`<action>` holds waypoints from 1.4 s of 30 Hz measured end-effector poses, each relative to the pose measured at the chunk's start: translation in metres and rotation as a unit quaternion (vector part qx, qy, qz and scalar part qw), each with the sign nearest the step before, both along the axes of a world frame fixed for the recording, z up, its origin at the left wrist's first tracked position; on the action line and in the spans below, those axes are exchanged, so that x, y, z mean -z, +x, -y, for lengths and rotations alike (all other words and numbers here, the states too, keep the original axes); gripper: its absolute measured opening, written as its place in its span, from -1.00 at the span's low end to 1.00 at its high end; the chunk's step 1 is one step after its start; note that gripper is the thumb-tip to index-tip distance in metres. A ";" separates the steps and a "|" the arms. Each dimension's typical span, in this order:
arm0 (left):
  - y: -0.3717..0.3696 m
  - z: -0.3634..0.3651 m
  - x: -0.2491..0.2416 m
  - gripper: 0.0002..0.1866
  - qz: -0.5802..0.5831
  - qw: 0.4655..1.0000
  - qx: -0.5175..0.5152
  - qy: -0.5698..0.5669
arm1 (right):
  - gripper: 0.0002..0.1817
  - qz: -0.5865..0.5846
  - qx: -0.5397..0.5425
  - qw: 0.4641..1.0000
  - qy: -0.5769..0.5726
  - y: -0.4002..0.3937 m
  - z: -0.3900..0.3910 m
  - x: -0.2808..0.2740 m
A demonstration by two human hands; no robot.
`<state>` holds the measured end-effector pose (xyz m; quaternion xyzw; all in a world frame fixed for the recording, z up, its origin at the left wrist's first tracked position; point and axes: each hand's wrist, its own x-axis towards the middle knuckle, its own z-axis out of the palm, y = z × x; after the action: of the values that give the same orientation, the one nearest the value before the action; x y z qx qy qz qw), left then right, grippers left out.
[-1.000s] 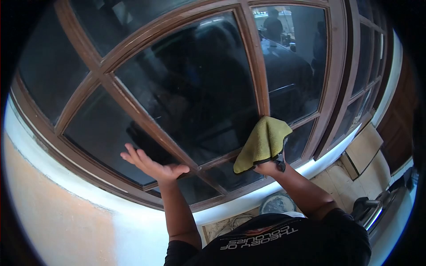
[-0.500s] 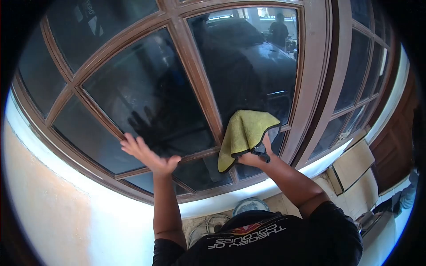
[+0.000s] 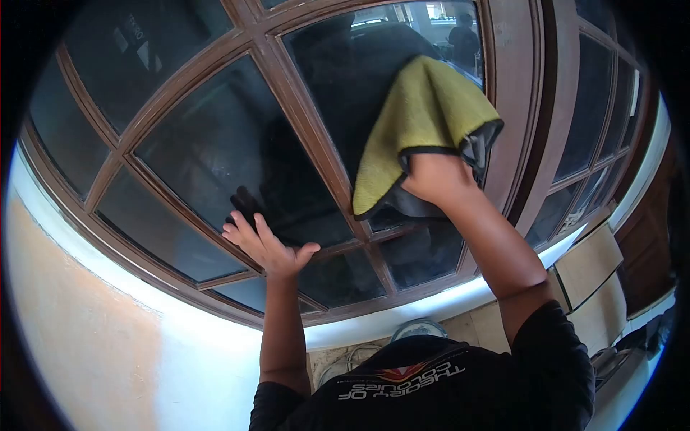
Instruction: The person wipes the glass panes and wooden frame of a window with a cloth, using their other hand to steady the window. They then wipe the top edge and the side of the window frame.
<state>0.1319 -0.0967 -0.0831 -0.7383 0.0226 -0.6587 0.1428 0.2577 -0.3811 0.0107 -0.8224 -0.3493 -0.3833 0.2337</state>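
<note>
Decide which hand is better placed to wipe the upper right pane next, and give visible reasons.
The right hand: it holds the yellow cloth against that pane. The left hand is bare, spread flat on the lower glass.

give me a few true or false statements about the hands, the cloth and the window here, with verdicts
1. The right hand presses a yellow-green cloth against the glass. True.
2. The left hand holds a spray bottle. False: it holds nothing and lies flat, fingers spread, on a glass pane.
3. The window frame is white plastic. False: it is brown wood.
4. The cloth has a dark edge. True.
5. Both hands grip the cloth. False: only the right hand does; the left hand is apart from it, lower on the window.
</note>
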 end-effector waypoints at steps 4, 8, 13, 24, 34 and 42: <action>-0.002 -0.001 0.000 0.19 -0.012 1.000 -0.004 0.004 | -0.39 0.191 -0.073 0.978 0.029 -0.004 -0.028 -0.024; -0.006 -0.002 0.002 0.19 -0.018 1.000 0.014 0.003 | -0.35 0.232 -0.212 0.937 0.152 0.001 -0.044 -0.034; -0.003 -0.002 0.005 0.18 -0.005 0.999 0.032 0.008 | -0.23 0.287 -0.024 0.955 0.069 0.012 -0.013 -0.052; -0.002 -0.001 0.001 0.15 0.002 0.999 0.050 0.010 | -0.47 -0.055 0.001 0.996 -0.074 0.001 -0.016 0.015; -0.011 0.020 0.007 0.12 0.015 0.993 0.090 -0.078 | -0.21 -0.133 -0.240 0.959 0.073 -0.015 0.077 0.105; -0.011 0.106 0.068 0.06 -0.025 0.983 0.107 -0.150 | -0.16 -0.019 -0.126 0.983 0.132 0.024 0.179 0.107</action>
<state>0.1207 -0.2027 -0.1511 -0.7607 0.0060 -0.6477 -0.0415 0.2820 -0.5599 -0.0961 -0.7412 -0.3921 -0.3775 0.3930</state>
